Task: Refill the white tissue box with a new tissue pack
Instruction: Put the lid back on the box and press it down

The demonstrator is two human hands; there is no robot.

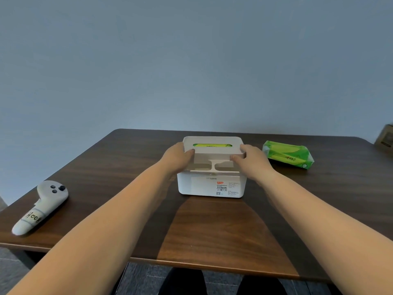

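Hands first: my left hand (179, 155) and right hand (247, 157) clasp the lid (212, 145) of the box (210, 186) mid-table, one at each end. Green shows through its slot. I'd lift evenly, straight up, lest the box tilt. New pack (288, 156) lies well right; controller (40, 206) far left. Nothing blocks me on the table (212, 226).

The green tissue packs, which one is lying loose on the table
The green tissue pack right of the white tissue box lies loose. The other green shows only through the lid slot, inside the box both hands grip.
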